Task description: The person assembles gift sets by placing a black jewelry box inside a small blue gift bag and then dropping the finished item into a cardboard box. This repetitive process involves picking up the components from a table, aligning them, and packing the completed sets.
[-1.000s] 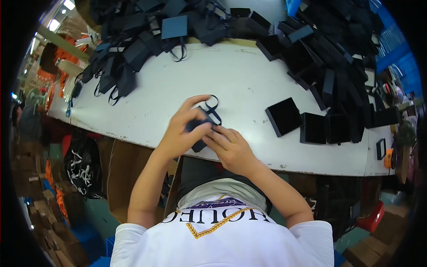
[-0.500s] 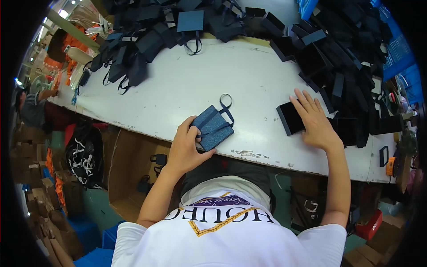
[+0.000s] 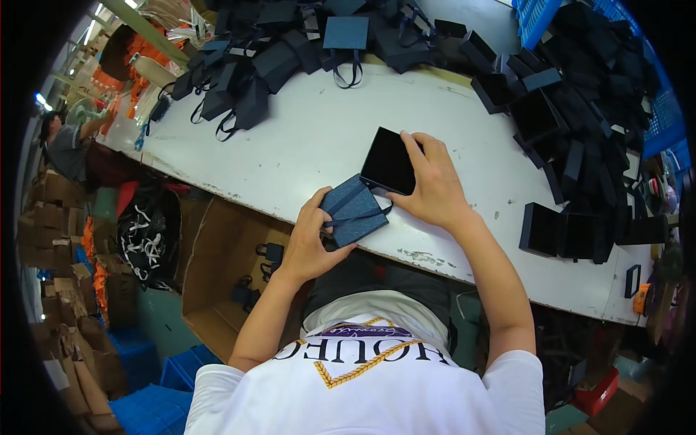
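My left hand [image 3: 306,250] grips a small blue textured box piece [image 3: 355,230] by its left and lower edges, near the table's front edge. A dark ribbon [image 3: 348,199] runs across that piece. Wrapped around the right side of an open black box [image 3: 388,161], my right hand [image 3: 438,181] has its thumb at the lower edge and fingers at the upper corner. The black box's hollow inside faces up, and its lower left corner meets the blue piece's upper edge.
Dark boxes with ribbon loops [image 3: 246,101] are heaped along the back of the white table [image 3: 304,138]. More open black boxes [image 3: 540,116] pile up at right beside blue crates [image 3: 656,116]. A cardboard carton [image 3: 210,268] stands below the front edge. Another person [image 3: 72,145] is at far left.
My right hand has left the right-hand pile and moved left with an open black box, now against the blue piece. My left hand keeps its hold. The view has shifted slightly.
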Motion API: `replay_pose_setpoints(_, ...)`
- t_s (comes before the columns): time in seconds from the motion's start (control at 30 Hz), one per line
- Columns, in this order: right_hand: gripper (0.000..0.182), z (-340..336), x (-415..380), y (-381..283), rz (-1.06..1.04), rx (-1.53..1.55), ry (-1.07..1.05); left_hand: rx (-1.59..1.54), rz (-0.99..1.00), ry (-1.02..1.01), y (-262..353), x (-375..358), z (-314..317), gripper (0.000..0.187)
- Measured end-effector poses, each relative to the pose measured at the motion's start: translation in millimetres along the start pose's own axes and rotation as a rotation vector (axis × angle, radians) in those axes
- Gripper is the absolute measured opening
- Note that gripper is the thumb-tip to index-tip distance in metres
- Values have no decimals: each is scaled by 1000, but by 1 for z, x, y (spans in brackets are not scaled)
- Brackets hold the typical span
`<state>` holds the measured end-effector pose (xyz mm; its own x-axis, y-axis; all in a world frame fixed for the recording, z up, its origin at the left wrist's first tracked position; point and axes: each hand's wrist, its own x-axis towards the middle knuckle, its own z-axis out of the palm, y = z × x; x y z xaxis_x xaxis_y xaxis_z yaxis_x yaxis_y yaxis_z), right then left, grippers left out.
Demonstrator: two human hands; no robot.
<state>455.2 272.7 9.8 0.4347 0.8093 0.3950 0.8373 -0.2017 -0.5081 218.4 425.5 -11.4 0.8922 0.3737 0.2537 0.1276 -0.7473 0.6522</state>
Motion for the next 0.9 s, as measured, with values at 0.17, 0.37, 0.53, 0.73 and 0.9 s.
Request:
replay_pose_setpoints(0.17,97,3,2,-2,90,3,-21,-72,-56,14,-3,2,-2,63)
replay_pose_setpoints(0.37,95,3,-3,5,13,24,-119,-151,-86,-41,-11,5,-4,64)
replay_pose_setpoints(0.53,96,-10,2,8,-105,12,-237,-102,-40,-85,-15,12,-10,66)
replay_pose_setpoints(0.73,101,-17,-9,7,-158,162,-423,-144,-109,-189,-23,14,-19,66)
replay_pose_setpoints(0.9,104,-29,-10,13,-209,267,-541,-263,-146,-384,-19,20,-26,65)
